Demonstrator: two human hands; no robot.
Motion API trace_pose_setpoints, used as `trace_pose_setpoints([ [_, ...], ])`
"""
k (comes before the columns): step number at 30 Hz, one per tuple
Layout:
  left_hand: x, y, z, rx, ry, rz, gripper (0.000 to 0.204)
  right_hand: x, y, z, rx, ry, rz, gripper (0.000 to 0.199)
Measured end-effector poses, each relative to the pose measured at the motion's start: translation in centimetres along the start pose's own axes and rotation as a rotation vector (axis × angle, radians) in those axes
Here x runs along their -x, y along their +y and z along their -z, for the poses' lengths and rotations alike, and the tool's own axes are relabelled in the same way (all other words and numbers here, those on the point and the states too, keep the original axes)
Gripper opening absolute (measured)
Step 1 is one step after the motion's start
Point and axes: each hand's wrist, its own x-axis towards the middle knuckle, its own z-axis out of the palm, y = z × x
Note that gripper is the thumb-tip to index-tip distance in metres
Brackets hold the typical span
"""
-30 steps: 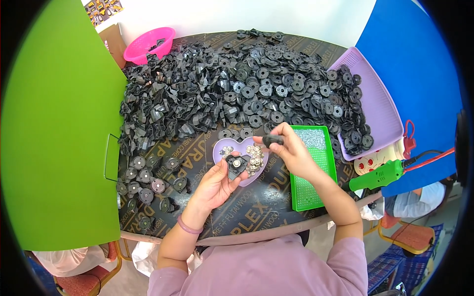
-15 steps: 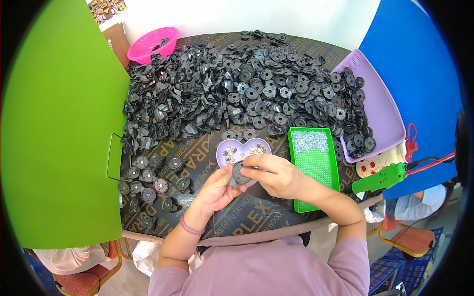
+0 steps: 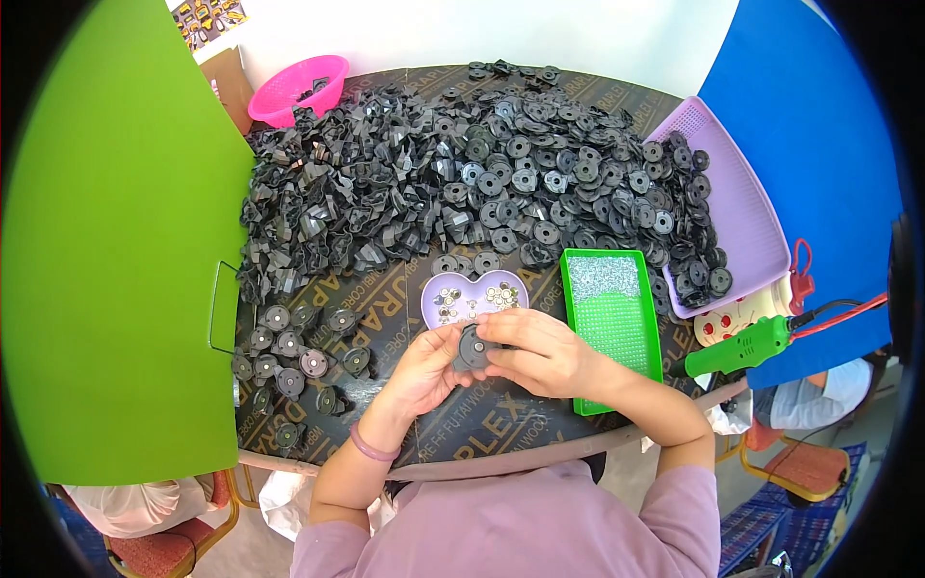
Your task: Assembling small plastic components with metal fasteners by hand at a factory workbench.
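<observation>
Round dark table (image 3: pixel 540 438) was heaped with black plastic discs (image 3: pixel 462 183) across its far half. Green tray (image 3: pixel 611 318) lay just right of the hands; purple heart-shaped dish (image 3: pixel 474 293) just beyond them. Left hand (image 3: pixel 424 368) and right hand (image 3: pixel 541 353) were both closed on one black disc (image 3: pixel 471 348), pinched between them above the near table edge.
</observation>
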Motion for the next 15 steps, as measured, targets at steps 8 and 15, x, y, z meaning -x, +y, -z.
trace_pose_setpoints([
  [8, 0.2, -0.5, -0.2, -0.040, 0.040, -0.014, 0.041, 0.0, -0.2, 0.3, 0.074, -0.017, 0.027, 0.024],
  [15, 0.4, 0.4, -1.9, -0.359, 0.114, -0.099, 0.039, 0.3, -0.3, 0.6, 0.242, -0.190, 0.028, 0.019],
])
